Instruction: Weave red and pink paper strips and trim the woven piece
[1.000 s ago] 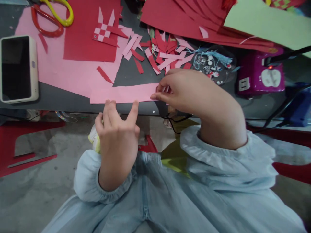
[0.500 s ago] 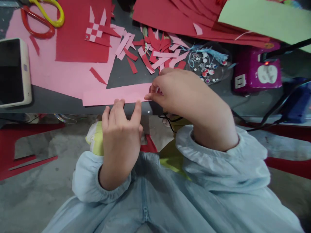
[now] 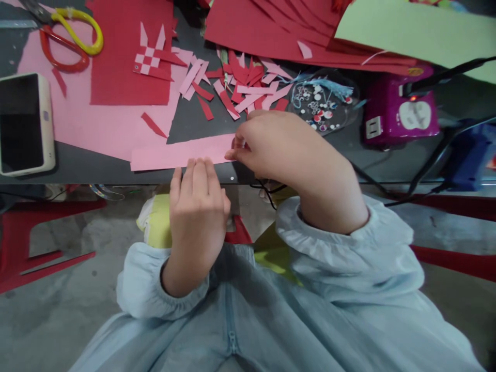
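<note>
Close to the front edge of the dark table (image 3: 93, 169), a long pink strip (image 3: 166, 156) lies flat, running from side to side before the person. The left hand (image 3: 199, 219) is open, its fingers straight and side by side. Their tips touch the near edge of the strip, and they grip nothing. I think they press there to keep the paper flat and stop it sliding. The right hand (image 3: 277, 142) is bent nearly closed. Its thumb and curled fingers seem to pinch the right end of the strip, maybe to keep that end in line. The hand hides that very end, so I cannot tell how the paper sits inside.

The left end of the strip is free and lies beside a big pink sheet (image 3: 73, 119). A red sheet (image 3: 116, 62) lies on the big one, and a little checked paper fish (image 3: 148, 61) rests on the red. Scissors (image 3: 54, 16) and a phone (image 3: 21, 124) lie off to the left, perhaps so they are out of the way. Little paper bits (image 3: 256, 90) are heaped past the strip, and a clear dish (image 3: 344, 119) keeps tiny beads together.
</note>
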`<action>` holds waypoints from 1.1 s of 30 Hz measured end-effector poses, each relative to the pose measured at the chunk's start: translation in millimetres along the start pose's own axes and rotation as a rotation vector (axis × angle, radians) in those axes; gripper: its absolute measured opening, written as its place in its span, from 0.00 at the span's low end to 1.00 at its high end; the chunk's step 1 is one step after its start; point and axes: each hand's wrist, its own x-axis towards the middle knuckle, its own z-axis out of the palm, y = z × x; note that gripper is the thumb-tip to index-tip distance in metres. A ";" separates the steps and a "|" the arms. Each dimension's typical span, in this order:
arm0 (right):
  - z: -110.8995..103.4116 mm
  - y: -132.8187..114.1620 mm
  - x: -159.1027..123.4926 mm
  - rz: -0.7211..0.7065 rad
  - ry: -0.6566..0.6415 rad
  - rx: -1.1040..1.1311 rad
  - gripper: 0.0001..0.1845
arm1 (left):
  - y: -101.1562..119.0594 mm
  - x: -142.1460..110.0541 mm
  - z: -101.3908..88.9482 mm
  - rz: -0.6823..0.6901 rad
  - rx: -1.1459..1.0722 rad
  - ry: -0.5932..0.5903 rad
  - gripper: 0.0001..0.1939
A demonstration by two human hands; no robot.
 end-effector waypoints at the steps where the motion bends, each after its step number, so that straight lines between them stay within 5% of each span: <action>1: 0.3 0.5 0.8 0.002 0.001 0.004 0.15 | 0.4 0.4 1.7 0.000 0.005 0.016 0.27; 8: -18.5 8.6 0.9 0.036 -0.074 0.093 0.14 | 2.9 1.8 5.2 0.015 0.093 0.046 0.24; 14: -41.8 21.1 -9.2 0.160 0.083 0.146 0.12 | 8.6 3.0 -1.0 0.005 0.137 -0.037 0.26; 29: -52.7 33.3 -18.3 0.252 0.153 0.113 0.18 | 23.8 12.1 -1.8 -0.074 0.185 -0.211 0.36; 33: -55.0 33.3 -19.3 0.224 0.156 0.129 0.17 | 24.4 12.6 -0.8 -0.074 0.172 -0.180 0.37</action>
